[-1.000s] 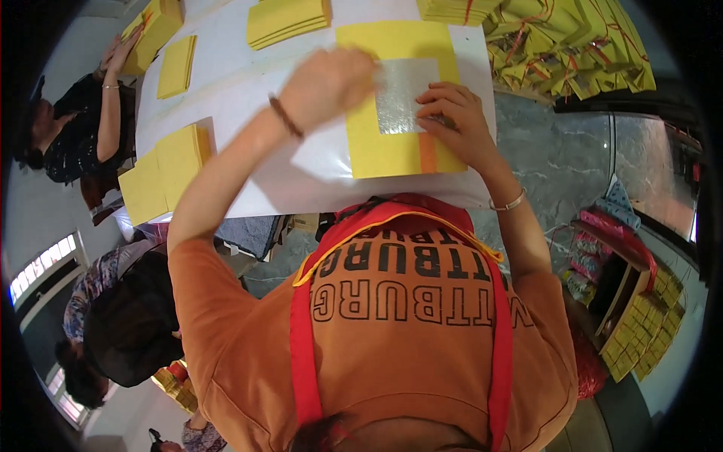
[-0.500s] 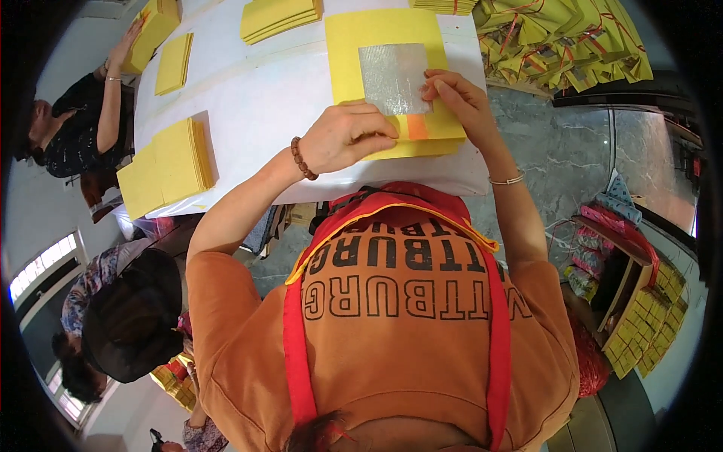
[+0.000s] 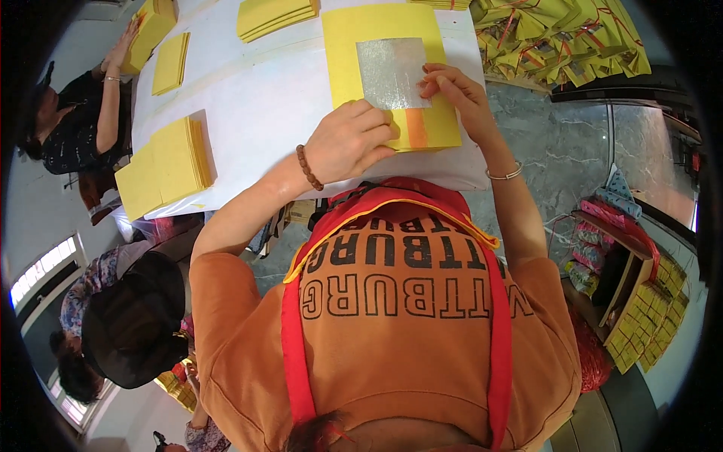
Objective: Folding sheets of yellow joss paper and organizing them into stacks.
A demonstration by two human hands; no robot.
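Note:
In front of me at the table's near edge lies a stack of yellow paper sheets point(image 3: 346, 60). On its top sheet are a silver foil square point(image 3: 392, 71) and, just below that, an orange strip point(image 3: 416, 128). My left hand point(image 3: 350, 139) is curled at the near left corner of the stack, thumb and fingers closed on the yellow paper's edge. My right hand point(image 3: 463, 98) hovers by the foil's right edge with bent fingers and fingertips drawn together. Whether anything is between those fingertips is too small to tell.
More yellow paper stacks lie on the white table point(image 3: 256, 98), one at the near left point(image 3: 169, 166). A co-worker's hand point(image 3: 124, 45) rests on a yellow block at the far left. Bundled yellow papers with red ties point(image 3: 565, 38) are piled at the far right.
My left hand has turned and closed more tightly at the paper's near edge. The near edge of the paper sits slightly farther from me. My right hand has barely shifted.

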